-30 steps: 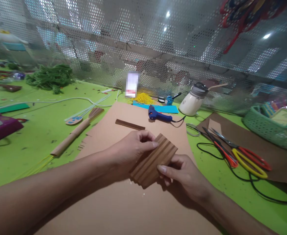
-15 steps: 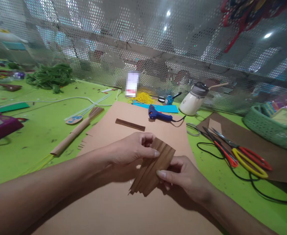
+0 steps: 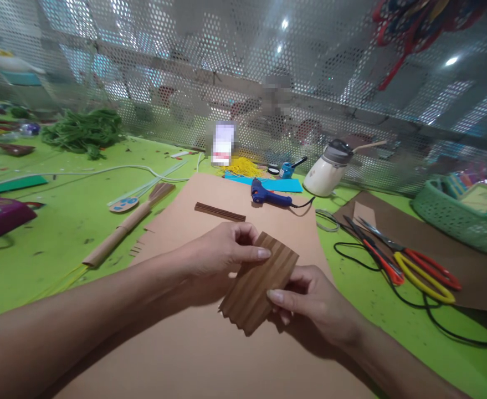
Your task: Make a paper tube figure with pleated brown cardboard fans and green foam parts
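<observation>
Both hands hold a brown pleated paper piece (image 3: 257, 282) above a large tan paper sheet (image 3: 210, 343). My left hand (image 3: 222, 255) pinches its upper left edge between thumb and fingers. My right hand (image 3: 309, 302) grips its lower right edge, thumb on top. The pleats run lengthwise and the piece is spread fairly flat, tilted toward the upper right. A folded brown strip (image 3: 220, 211) lies on the sheet just beyond my hands.
A blue glue gun (image 3: 268, 195) rests at the sheet's far edge with a white kettle-like jug (image 3: 328, 169) to its right. Red and yellow scissors (image 3: 409, 263) and black cable lie right. A green basket (image 3: 459, 219) stands far right; a paper tube (image 3: 121, 230) lies left.
The pleated piece was squeezed narrower half a second ago and is now spread out flatter again. Both hands stayed in nearly the same place.
</observation>
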Available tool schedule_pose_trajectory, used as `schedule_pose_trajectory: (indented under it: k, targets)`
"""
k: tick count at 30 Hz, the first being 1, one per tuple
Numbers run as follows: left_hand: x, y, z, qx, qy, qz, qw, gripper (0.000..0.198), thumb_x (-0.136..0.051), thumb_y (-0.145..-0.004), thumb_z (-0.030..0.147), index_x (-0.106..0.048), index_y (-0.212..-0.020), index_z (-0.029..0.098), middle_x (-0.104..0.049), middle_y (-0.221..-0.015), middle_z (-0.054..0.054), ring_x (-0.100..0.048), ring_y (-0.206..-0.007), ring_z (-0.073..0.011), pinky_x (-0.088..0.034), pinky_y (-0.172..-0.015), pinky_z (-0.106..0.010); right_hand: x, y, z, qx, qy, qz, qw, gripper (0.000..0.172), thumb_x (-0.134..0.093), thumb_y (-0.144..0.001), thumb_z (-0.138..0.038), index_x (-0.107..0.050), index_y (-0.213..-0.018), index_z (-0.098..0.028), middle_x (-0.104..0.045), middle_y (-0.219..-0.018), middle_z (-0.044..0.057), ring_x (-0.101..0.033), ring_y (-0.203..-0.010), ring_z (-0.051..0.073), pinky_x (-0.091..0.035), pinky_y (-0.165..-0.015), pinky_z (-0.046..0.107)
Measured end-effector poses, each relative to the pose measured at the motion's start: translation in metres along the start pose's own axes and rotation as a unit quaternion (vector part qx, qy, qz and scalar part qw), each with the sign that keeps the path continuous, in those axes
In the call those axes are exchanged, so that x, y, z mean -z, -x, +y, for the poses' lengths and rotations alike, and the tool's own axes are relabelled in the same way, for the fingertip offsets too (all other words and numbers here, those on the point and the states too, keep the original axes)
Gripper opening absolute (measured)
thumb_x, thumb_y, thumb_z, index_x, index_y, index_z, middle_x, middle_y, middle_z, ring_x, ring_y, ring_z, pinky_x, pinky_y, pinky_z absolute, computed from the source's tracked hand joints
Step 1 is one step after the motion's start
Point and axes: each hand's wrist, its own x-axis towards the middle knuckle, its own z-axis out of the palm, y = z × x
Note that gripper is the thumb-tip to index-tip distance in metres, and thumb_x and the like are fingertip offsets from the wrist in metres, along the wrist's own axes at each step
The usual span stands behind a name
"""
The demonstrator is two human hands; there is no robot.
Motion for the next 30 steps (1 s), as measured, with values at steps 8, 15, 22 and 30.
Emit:
schedule_pose_trajectory:
  k: [8,15,22,30]
  targets:
    - [-0.001,-0.003,0.006,-0.019,-0.083,0.051,0.995,0.024,-0.074,-0.069,0.032,-0.057,-0.067,0.015,-0.053,-0.059,0.004,-0.043,-0.055,-0.0101,-0.032,-0.055,-0.023,0.0,-0.001,0.001,0.001,-0.02,-0.002,1.0,0.021,-0.074,-0.077,-0.026,-0.062,-0.067,-0.012,-0.053,-0.055,-0.001,-0.048,-0.049,0.01,-0.042,-0.049,0.026]
    - [-0.004,-0.001,0.002,-0.037,-0.075,0.041,0.996,0.027,-0.06,-0.081,0.037,-0.057,-0.065,0.016,-0.048,-0.058,0.004,-0.039,-0.053,-0.0097,-0.031,-0.052,-0.023,0.003,-0.001,0.003,-0.004,-0.007,0.001,1.0,0.02,-0.073,-0.078,-0.026,-0.063,-0.068,-0.012,-0.052,-0.054,-0.001,-0.05,-0.05,0.011,-0.044,-0.049,0.027]
    - [-0.002,-0.002,0.006,-0.063,-0.141,0.034,0.987,0.017,-0.062,-0.079,0.031,-0.058,-0.072,0.016,-0.054,-0.066,0.002,-0.046,-0.061,-0.0116,-0.035,-0.058,-0.024,0.002,-0.001,0.001,0.002,-0.009,0.002,1.0,0.021,-0.074,-0.078,-0.025,-0.062,-0.066,-0.012,-0.052,-0.055,-0.001,-0.049,-0.05,0.011,-0.043,-0.049,0.027]
    - [-0.008,0.01,0.017,-0.077,-0.202,-0.009,0.976,0.013,-0.063,-0.07,0.023,-0.051,-0.071,0.018,-0.05,-0.063,0.005,-0.044,-0.059,-0.0096,-0.034,-0.054,-0.022,0.001,-0.001,0.002,0.009,-0.009,-0.018,1.0,0.016,-0.071,-0.08,-0.024,-0.064,-0.074,-0.011,-0.051,-0.056,-0.001,-0.046,-0.051,0.011,-0.037,-0.05,0.027]
